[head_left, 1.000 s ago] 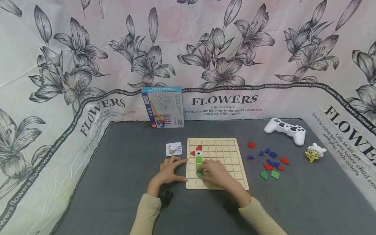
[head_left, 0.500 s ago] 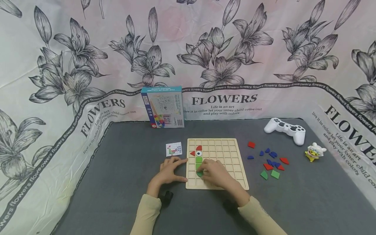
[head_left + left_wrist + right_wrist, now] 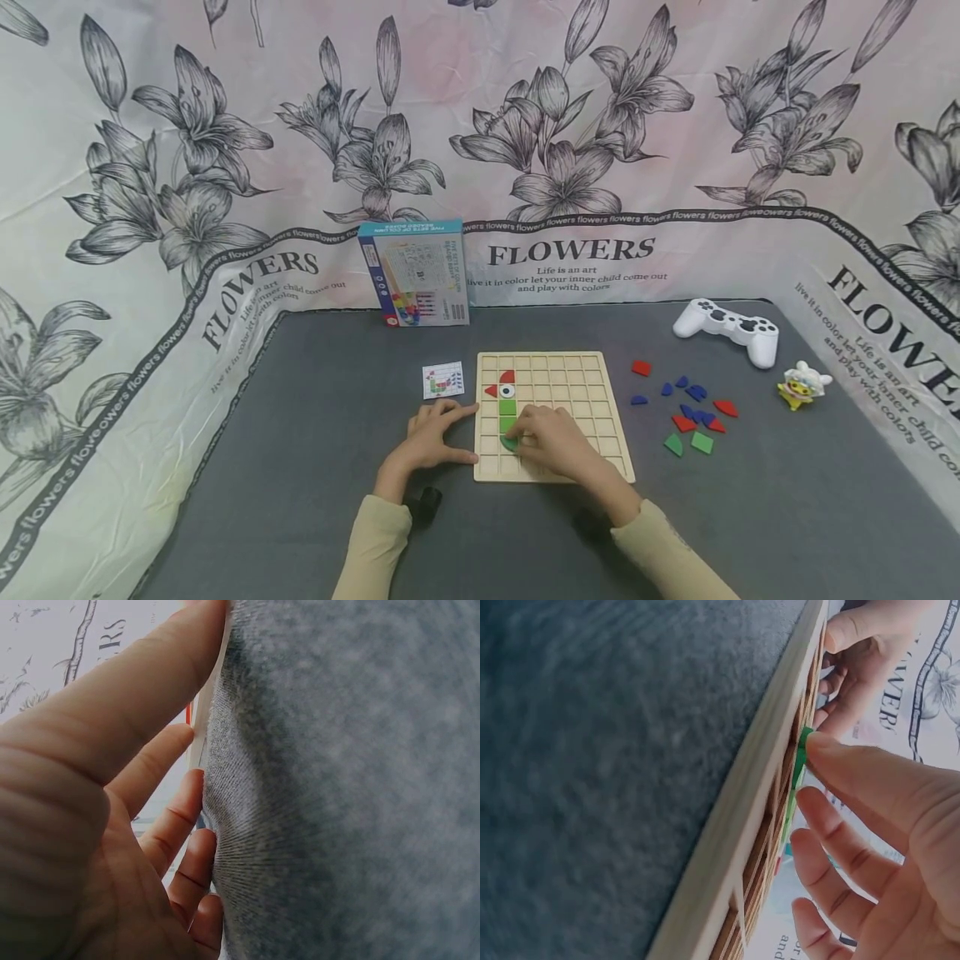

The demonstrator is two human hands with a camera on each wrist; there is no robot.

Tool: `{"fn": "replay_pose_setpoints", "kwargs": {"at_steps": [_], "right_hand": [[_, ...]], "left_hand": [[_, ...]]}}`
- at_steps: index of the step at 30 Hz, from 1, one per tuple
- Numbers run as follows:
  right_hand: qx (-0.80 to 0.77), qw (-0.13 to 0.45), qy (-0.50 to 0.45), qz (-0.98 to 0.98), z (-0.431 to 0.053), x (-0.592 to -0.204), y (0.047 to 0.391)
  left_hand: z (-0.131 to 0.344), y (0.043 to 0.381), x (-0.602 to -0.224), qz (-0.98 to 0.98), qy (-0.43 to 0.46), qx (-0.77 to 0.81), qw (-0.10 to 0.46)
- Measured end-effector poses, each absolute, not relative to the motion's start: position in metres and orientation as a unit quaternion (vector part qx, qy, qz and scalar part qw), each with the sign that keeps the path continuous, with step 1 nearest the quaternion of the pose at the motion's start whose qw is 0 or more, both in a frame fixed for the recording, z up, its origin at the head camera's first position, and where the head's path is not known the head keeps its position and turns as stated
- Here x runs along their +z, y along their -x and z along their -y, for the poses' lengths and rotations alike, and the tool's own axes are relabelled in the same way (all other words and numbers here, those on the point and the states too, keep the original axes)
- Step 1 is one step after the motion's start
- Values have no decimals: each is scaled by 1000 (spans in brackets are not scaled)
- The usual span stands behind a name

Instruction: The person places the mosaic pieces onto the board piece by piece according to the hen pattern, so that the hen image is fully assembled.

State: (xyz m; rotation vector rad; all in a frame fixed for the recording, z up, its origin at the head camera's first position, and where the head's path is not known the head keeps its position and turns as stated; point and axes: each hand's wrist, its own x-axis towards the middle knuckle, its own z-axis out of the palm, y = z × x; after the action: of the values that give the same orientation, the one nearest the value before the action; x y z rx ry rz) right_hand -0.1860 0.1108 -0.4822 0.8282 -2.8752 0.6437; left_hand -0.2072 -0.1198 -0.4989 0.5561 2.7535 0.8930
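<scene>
A dark green flat piece with a curved edge (image 3: pixel 508 445) is pinched, narrowly, between thumb and fingertip of the right hand (image 3: pixel 557 440), right there in the second column of a pale wooden board with a square grid (image 3: pixel 588 387)! From the right wrist, the thumb is seen laid against the green; whether the piece is fully seated in its cell cannot be told. Over on the left, the board's edge is touched by the thumb and a fingertip of the left hand (image 3: pixel 429 437), nothing gripped there, the gap between the two spread wide.

Just beyond the pinched piece, a column is lined up: two bright green square tiles (image 3: pixel 507 407), a white tile with a dark round eye (image 3: pixel 507 390), and, at the top, a red piece with a curved edge (image 3: pixel 507 377). A small red triangle (image 3: pixel 491 390) is set beside the eye, in the first column.

Near the board, past the left hand, a small white printed card (image 3: pixel 443 380) is laid; farther back, a printed box with a blue top (image 3: pixel 414 275) is stood upright. Out to the right, small blue pieces (image 3: pixel 696 392), red pieces (image 3: pixel 725 408) and a loose green square (image 3: pixel 702 442) are scattered, with a white game controller (image 3: pixel 726 331) and a yellow-and-white figurine (image 3: pixel 803 385) placed beyond.
</scene>
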Motion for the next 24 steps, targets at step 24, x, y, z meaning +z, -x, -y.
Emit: {"fn": "replay_pose_setpoints", "kwargs": {"at_steps": [24], "right_hand": [[204,32,-228,951,-108,-482,187]], "left_hand": [[120,207,-497,-930,-185,301,97]]}}
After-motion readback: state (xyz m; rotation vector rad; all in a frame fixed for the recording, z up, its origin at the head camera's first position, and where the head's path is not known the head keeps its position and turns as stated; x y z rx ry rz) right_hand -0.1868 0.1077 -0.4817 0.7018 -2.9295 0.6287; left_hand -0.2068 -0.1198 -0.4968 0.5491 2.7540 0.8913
